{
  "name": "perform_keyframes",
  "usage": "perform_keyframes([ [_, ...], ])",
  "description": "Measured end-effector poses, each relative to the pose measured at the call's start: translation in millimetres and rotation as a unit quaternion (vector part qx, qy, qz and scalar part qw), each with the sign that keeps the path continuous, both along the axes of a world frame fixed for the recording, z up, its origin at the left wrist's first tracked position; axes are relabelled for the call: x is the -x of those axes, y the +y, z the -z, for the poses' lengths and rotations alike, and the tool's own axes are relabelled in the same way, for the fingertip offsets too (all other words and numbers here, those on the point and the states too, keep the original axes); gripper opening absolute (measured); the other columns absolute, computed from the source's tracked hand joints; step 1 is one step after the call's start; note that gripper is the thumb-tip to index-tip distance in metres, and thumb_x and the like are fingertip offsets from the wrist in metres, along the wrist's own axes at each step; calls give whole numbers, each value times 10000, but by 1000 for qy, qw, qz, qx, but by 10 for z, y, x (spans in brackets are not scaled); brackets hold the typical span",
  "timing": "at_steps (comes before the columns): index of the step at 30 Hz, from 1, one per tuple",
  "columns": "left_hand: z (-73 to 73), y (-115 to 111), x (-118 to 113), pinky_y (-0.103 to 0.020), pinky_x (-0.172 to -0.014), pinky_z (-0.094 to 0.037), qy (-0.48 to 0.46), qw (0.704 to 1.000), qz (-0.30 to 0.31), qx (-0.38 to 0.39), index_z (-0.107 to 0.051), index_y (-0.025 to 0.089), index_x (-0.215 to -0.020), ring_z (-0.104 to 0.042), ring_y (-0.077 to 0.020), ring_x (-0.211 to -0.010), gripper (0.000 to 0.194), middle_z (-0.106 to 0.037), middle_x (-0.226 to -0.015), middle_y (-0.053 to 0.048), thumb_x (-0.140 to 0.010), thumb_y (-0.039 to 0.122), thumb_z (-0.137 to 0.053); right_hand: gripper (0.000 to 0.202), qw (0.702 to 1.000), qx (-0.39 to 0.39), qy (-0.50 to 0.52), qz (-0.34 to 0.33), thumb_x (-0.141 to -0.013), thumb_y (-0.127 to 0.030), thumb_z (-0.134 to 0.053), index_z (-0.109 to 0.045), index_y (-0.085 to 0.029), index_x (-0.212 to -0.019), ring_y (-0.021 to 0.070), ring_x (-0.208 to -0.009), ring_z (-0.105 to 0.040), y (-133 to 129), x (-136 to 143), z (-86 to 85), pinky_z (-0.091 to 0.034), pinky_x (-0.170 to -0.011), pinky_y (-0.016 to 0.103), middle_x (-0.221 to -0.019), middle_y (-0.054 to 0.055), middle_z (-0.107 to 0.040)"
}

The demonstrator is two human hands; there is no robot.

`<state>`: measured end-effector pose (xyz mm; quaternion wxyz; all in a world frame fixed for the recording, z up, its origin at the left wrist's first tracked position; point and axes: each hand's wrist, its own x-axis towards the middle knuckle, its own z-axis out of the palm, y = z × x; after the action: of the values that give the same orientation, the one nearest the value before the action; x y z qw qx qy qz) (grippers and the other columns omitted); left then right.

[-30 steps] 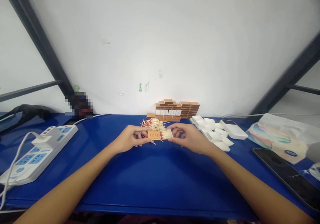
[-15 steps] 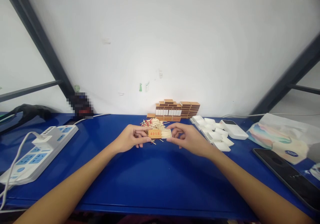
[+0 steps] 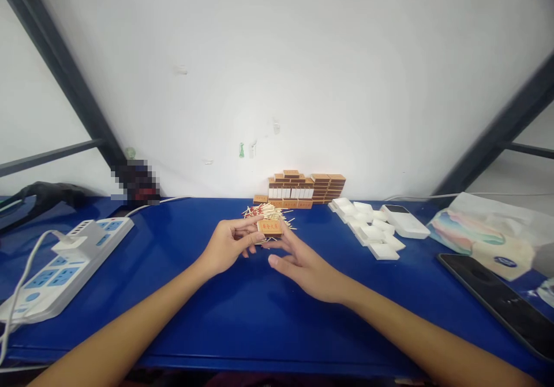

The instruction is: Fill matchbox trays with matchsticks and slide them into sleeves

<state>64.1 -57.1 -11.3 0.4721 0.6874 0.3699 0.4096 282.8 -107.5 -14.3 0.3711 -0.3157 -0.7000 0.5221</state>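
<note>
My left hand pinches an orange matchbox by its left end, thumb in front and fingers behind. Its printed red lettering faces me, and no inner tray sticks out. On the other side, the fingertips of my right hand rest against the box's right end. That hand's thumb is stretched out apart, below the box, with nothing gripped. Just behind the matchbox lies a heap of loose red-tipped matches, partly covered by the box and my fingers.
Stacked matchboxes stand against the wall. To the right are white trays, a white device with a dark screen, a tissue pack and a phone. A power strip with cables lies left on the blue table.
The matchbox was half open with matches showing; its tray is now pushed into the sleeve. My right hand has moved left and lower, its thumb coming off the tray's end.
</note>
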Motion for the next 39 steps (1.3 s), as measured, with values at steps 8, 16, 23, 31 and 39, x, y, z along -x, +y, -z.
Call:
perform_keyframes([
  [8, 59, -3, 12, -220, -498, -537, -4, 1000, 13, -6, -597, 211, -1420, -621, -106, -601, 608, -738, -870, -45, -869, 420, -749, 1071, 996, 62, 40, -49, -951, -366, -683, 170, -391, -1599, 258, -1401, -446, -31, -38, 55, -522, -1030, 483, -1537, 128, -440],
  [16, 128, -65, -84, -228, -492, -540, -2, 1000, -15, -7, -604, 192, -1415, -621, -110, -583, 613, -739, -863, -46, -872, 441, -736, 1102, 994, 79, 49, -65, -944, -343, -683, 216, -428, -1576, 212, -1248, -580, -50, -43, 7, -520, -1047, 473, -1612, 115, -357],
  [23, 147, -127, -175, -231, -490, -539, -25, 997, -65, -14, -584, 135, -1427, -597, -112, -523, 652, -682, -658, -7, -898, 502, -687, 961, 996, 40, 61, -45, -938, -305, -677, -9, -455, -1613, 267, -1374, -474, 5, 22, 73, -605, -860, 363, -1654, 81, -263],
  [31, -27, 479, 214, -256, -517, -571, -2, 988, -124, -88, -558, 119, -1434, -660, -162, -727, 729, -723, -1009, -110, -877, 578, -659, 886, 999, -2, -20, 46, -933, -313, -652, -102, -398, -1623, 200, -1053, -654, 96, -81, 134, -627, -714, 336, -1608, 147, -334],
  [39, 130, 1241, 658, -291, -616, -572, 92, 977, -184, -63, -570, 79, -1405, -682, -197, -793, 817, -744, -989, -129, -784, 587, -727, 479, 985, -72, -125, 93, -921, -239, -607, -524, -219, -1392, 184, -882, -694, 167, -157, 89, -597, -706, 335, -1259, 126, -643],
])
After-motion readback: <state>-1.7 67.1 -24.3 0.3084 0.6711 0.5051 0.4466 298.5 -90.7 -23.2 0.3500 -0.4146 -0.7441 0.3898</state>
